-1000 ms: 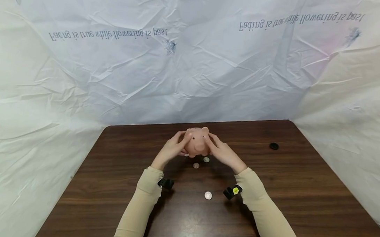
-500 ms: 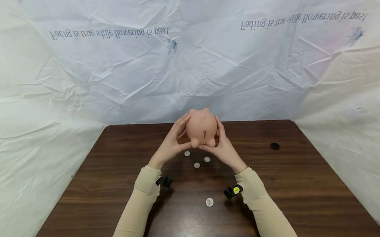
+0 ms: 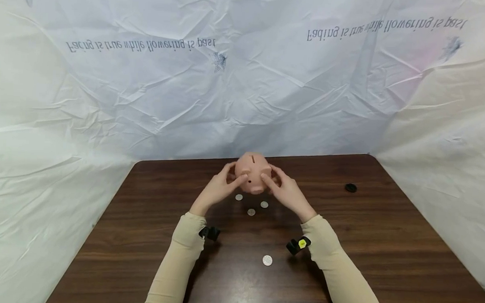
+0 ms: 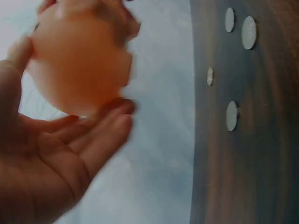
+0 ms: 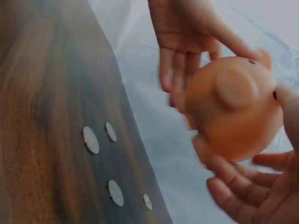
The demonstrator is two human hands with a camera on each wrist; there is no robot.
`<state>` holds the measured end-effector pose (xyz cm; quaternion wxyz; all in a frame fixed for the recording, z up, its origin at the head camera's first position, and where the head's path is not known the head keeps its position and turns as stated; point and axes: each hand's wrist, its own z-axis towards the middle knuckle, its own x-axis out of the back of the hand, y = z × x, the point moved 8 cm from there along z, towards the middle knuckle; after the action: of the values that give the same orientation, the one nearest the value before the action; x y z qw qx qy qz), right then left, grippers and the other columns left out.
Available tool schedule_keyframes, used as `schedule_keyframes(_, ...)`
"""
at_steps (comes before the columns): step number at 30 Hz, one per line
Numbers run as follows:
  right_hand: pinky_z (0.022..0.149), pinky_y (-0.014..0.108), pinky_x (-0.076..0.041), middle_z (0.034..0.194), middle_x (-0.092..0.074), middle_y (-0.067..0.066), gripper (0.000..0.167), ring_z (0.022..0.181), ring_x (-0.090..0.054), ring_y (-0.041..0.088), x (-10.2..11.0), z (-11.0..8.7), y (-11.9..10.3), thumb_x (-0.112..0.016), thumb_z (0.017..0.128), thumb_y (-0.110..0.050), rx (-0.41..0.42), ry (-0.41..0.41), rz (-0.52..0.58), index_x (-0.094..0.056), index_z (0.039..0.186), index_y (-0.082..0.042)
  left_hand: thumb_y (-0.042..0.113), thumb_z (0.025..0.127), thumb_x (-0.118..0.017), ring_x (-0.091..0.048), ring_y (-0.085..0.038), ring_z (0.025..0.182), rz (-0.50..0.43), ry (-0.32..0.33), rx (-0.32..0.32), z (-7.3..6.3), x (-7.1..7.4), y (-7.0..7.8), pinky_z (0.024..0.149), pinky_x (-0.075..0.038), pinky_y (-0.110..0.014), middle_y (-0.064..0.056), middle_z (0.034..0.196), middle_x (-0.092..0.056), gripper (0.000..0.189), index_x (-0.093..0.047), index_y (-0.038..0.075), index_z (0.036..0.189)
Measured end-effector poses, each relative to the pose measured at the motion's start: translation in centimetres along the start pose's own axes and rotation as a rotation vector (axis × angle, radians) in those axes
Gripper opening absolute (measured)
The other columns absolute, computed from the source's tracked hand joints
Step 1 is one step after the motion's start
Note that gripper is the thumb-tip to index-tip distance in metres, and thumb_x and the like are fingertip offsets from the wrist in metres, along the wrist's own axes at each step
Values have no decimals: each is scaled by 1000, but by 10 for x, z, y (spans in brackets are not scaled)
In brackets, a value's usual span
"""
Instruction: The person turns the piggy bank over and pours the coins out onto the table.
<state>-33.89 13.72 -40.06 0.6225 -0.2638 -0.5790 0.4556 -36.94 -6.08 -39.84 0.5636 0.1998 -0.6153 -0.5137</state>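
A pink piggy bank (image 3: 253,165) is held up above the far part of the table between both hands, its snout tilted down and the coin slot showing on top. My left hand (image 3: 219,188) grips its left side, thumb near the eye. On the other side my right hand (image 3: 287,195) holds it the same way, thumb by the face. In the right wrist view the snout of the piggy bank (image 5: 236,88) faces the camera, blurred. Below it, several silver coins lie flat, among them one coin (image 3: 251,212) under the snout and another coin (image 3: 267,260) closer to the person.
The dark wooden table (image 3: 142,255) ends at a white printed sheet (image 3: 244,98) hung behind it and along both sides. A small black round piece (image 3: 351,188) lies at the right of the table.
The piggy bank has been tipped back and forth: face forward, then rolled so the slot faced the camera upside down and higher, now lowered with the snout down. Both hands keep hold; coins show beneath.
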Motion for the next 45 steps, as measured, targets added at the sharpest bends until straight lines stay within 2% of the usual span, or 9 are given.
schedule_keyframes(7, 75, 38, -57, 81, -70, 7, 70, 82, -69, 37, -3, 2, 7, -43, 102, -63, -82, -14, -40, -53, 145, -9, 82, 92, -37, -71, -43, 85, -101, -93, 269, -3, -15, -24, 79, -59, -55, -13, 78, -73, 91, -73, -1, 101)
schedule_keyframes(11, 72, 37, -57, 80, -70, 4, 70, 80, -69, 36, -5, 3, 5, -46, 101, -63, -92, -21, -69, -53, 145, -8, 83, 92, -32, -71, -44, 81, -113, -95, 319, -4, -16, -30, 74, -61, -52, -15, 71, -72, 97, -76, -1, 80)
schedule_keyframes(19, 76, 37, -55, 85, -69, 11, 74, 84, -68, 37, -12, 4, 7, -44, 102, -62, -97, -88, -96, -47, 149, -5, 84, 91, -32, -72, -37, 70, -137, -119, 372, -4, -18, -39, 69, -62, -49, -16, 70, -71, 99, -76, -3, 75)
schedule_keyframes(25, 74, 37, -53, 90, -68, 10, 74, 84, -67, 33, -11, 3, 2, -45, 102, -62, -57, -56, -107, -38, 156, -11, 79, 95, -34, -70, -44, 84, -135, -63, 294, -1, -12, -28, 76, -60, -52, -18, 81, -72, 89, -73, -1, 100)
schedule_keyframes(30, 78, 37, -55, 118, -64, 7, 71, 96, -65, 21, 3, -2, -26, -60, 101, -46, 151, 61, -74, -25, 161, -29, 64, 100, -48, -70, -27, 97, -33, 90, 18, -4, 12, 16, 85, -58, -42, -15, 118, -69, 73, -40, 17, 155)
schedule_keyframes(34, 87, 43, -58, 145, -50, 11, 83, 114, -63, 26, 9, -6, -36, -69, 98, -34, 234, 75, 31, -17, 161, -39, 47, 98, -65, -62, -22, 121, -51, 137, -173, -10, 22, 41, 97, -54, -43, -9, 140, -58, 77, -23, 32, 161)
schedule_keyframes(36, 89, 45, -57, 144, -52, 12, 81, 115, -63, 26, 7, -4, -29, -67, 99, -39, 182, 61, -3, -16, 162, -35, 51, 96, -66, -61, -23, 122, -61, 114, -134, -8, 17, 34, 98, -53, -44, -9, 140, -58, 79, -25, 31, 161)
schedule_keyframes(41, 80, 40, -51, 112, -64, 13, 79, 94, -64, 23, -8, -1, 1, -51, 101, -59, -39, -78, -157, -22, 161, -17, 65, 94, -58, -69, -25, 105, -99, -26, 150, -1, -9, -13, 93, -56, -44, -16, 139, -58, 88, -28, 16, 160)
schedule_keyframes(45, 79, 42, -49, 114, -61, 15, 85, 95, -62, 26, -10, -1, 10, -49, 100, -62, -91, -115, -151, -18, 162, -14, 61, 95, -61, -69, -26, 106, -177, -38, 193, 0, -17, -22, 95, -55, -46, -18, 137, -57, 89, -26, 14, 161)
